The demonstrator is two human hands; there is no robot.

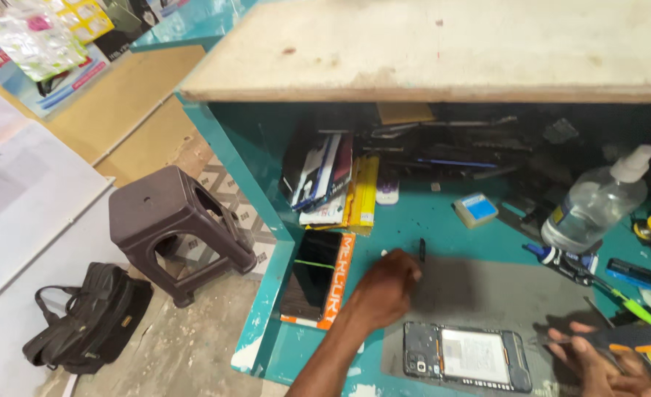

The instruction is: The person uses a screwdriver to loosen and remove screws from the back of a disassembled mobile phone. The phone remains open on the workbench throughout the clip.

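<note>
The small thin black upright part (422, 250) stands on the teal worktop just beyond the left hand (384, 288), whose fingertips pinch it, while the right hand (610, 360) grips an orange-black tool (638, 340) near the right edge.

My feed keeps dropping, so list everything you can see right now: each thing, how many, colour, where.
opened phone: 1, back off, grey mat, near edge
phone box: 1, black with orange edge, bench left
small black part: 1, pinched at left fingertips
packet stack: several, mixed colours and yellow, under shelf
small blue box: 1, bench middle
pump bottle: 1, clear, bench right
stool: 1, dark brown, floor
bag: 1, black, floor
wooden shelf: 1, pale, above bench
left hand: on mat, holding the part
right hand: lower right, gripping orange-black tool
</note>
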